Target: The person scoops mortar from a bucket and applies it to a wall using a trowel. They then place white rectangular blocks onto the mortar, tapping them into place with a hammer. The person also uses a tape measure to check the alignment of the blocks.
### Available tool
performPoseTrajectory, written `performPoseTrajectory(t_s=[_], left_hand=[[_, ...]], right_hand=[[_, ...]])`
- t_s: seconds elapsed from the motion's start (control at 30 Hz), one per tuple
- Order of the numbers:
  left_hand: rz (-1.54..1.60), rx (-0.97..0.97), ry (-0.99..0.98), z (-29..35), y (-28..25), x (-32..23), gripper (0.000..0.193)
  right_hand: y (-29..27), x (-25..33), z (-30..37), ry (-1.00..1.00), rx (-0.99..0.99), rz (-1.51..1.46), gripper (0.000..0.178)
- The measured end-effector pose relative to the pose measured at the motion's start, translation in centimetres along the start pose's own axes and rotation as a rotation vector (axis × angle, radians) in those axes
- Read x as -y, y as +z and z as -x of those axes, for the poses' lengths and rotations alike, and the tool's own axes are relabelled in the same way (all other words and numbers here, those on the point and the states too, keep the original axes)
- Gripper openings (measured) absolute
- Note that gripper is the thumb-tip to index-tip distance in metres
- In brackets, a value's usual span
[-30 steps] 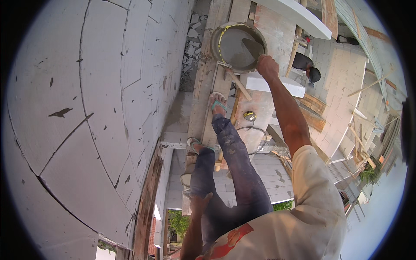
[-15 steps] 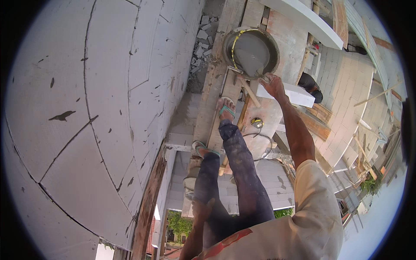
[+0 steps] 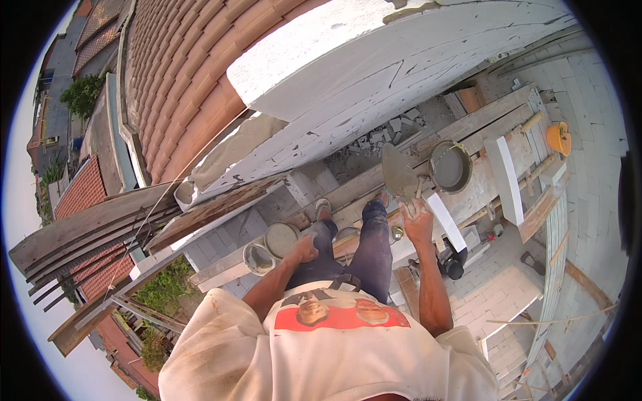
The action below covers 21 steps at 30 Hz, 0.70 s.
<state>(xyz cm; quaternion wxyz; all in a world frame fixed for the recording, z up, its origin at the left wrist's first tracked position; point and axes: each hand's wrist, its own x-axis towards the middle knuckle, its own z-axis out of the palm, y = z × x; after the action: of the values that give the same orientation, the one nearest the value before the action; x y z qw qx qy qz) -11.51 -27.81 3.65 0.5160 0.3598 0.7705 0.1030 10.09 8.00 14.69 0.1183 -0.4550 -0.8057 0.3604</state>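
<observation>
Right hand [image 3: 417, 222] holds trowel [image 3: 400, 174]; bucket [image 3: 449, 190], block [image 3: 446, 222] beside

I can read no words, numbers or signs from here — the red panel [image 3: 342, 319] on my shirt [image 3: 321, 355] bears printed pictures, but I make out no lettering on it; the yellow marks on the rim of the tub [image 3: 466, 178] are too small to read — and so is anything on the tape [image 3: 397, 233] or the orange helmet [image 3: 558, 138]
</observation>
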Motion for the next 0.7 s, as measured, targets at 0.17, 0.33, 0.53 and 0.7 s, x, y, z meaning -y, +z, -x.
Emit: performPoseTrajectory(t_s=[0.17,0.33,0.53,0.7], left_hand=[[0.252,-0.112,-0.129,2.4,-1.9,1.7,0.061],[0.379,-0.251,-0.242,5.7,-2.3,4.1,0.055],[0.443,-0.269,-0.322,7.5,0.8,10.9,0.049],[0.280,-0.292,-0.178,8.8,2.9,14.1,0.037]], right_hand=[[0.5,18.3,0.1,-0.079,0.212,-0.151,0.033],[0.0,29.2,-3.0,0.261,0.615,-0.580,0.026],[0.1,32.3,-8.4,0.501,0.756,-0.944,0.024],[-2.9,32.9,-9.6,0.506,0.837,-1.090,0.024]])
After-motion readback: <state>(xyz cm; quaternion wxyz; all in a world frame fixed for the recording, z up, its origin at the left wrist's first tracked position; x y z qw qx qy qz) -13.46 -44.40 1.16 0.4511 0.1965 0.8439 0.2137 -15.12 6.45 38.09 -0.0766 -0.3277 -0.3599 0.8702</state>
